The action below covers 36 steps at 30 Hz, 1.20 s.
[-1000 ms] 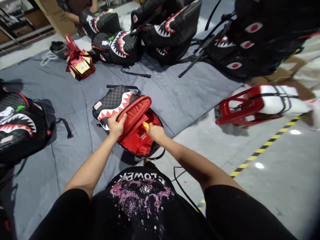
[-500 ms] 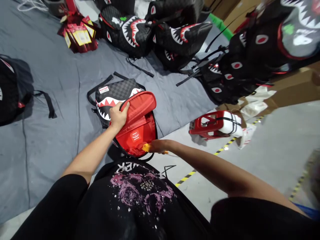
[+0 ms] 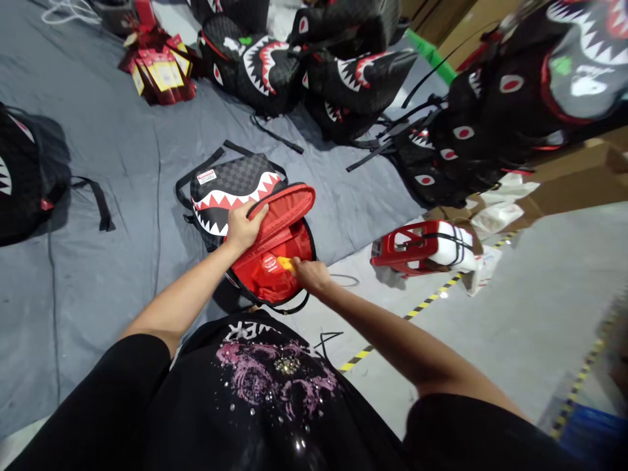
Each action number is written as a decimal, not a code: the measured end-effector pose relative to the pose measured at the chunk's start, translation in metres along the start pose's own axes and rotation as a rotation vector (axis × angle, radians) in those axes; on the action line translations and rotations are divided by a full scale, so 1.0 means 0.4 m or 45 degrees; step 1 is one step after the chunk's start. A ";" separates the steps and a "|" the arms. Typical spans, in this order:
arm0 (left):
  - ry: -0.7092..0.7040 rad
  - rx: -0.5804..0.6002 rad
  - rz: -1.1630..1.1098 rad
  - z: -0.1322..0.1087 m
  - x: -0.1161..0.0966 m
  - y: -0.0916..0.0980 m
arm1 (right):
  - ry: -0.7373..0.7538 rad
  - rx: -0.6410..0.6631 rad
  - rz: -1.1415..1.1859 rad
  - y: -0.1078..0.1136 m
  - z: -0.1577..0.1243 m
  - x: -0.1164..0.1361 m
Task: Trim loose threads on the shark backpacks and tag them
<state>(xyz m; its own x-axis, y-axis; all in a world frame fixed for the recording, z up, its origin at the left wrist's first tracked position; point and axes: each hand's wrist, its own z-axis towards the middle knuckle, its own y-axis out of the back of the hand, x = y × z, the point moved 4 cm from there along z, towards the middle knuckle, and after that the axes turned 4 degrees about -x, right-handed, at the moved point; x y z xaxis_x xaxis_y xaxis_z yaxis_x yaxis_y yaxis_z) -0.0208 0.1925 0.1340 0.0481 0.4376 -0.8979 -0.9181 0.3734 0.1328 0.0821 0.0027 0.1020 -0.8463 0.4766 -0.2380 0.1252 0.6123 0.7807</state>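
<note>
A black checkered backpack [image 3: 230, 178] with a printed shark mouth lies unzipped in front of me, its red lining [image 3: 260, 282] showing. My left hand [image 3: 245, 227] is closed on the edge of its front flap [image 3: 289, 204] and holds it folded back. At the right side of the opening, my right hand [image 3: 312, 276] grips a small yellow tool [image 3: 286, 263]. The tool's front end sits over the red lining near a printed label; its exact kind is too small to make out. A carry loop [image 3: 299, 307] hangs at the near edge.
More shark-print backpacks lie at the back [image 3: 265, 65], on the right [image 3: 471, 124] and at the far left [image 3: 24, 176]. Red tags [image 3: 164, 72] are bunched on the grey sheet [image 3: 108, 275]. A red plastic stool [image 3: 407, 248] with a white bundle stands on the floor.
My right hand has moved up and slightly left with the yellow tool, from the bag's near rim to over the lining. My left hand and the flap have shifted slightly right.
</note>
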 end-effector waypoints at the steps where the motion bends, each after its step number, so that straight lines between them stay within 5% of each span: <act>1: 0.000 0.012 0.004 -0.002 -0.002 0.001 | -0.008 -0.025 0.010 0.006 0.007 -0.001; 5: -0.005 0.031 0.050 -0.004 -0.002 0.008 | -0.157 -0.031 0.036 0.046 0.012 -0.059; 10: -0.055 -0.054 0.142 -0.001 0.003 0.022 | -0.133 0.374 0.108 0.126 0.017 -0.143; 17: -0.427 -0.255 0.562 -0.018 -0.028 0.080 | -0.002 0.569 -0.137 0.219 0.112 -0.164; 22: -0.506 -0.281 0.923 -0.106 -0.098 0.054 | 0.051 0.797 -0.199 0.235 0.160 -0.185; 27: -0.269 -0.600 1.155 -0.226 -0.179 0.051 | 0.231 0.887 -0.185 0.274 0.197 -0.179; 30: -0.335 -0.772 1.126 -0.350 -0.216 0.008 | 0.460 0.928 -0.113 0.286 0.219 -0.172; 31: -0.359 -0.683 1.095 -0.390 -0.216 -0.029 | 0.513 0.939 -0.092 0.287 0.225 -0.171; 33: -0.199 -0.272 1.060 -0.452 -0.184 -0.129 | 0.570 0.960 -0.078 0.285 0.235 -0.174; 36: 0.582 0.442 1.093 -0.517 -0.071 -0.259 | 0.624 1.017 -0.063 0.286 0.244 -0.175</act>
<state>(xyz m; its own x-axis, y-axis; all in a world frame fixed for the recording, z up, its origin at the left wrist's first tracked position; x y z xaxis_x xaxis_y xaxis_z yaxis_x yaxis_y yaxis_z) -0.0086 -0.0277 0.0588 -0.7906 0.3424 -0.5076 -0.4050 0.3294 0.8529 0.2063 0.1009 0.1515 -0.9611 0.2308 0.1518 0.2478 0.9631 0.1046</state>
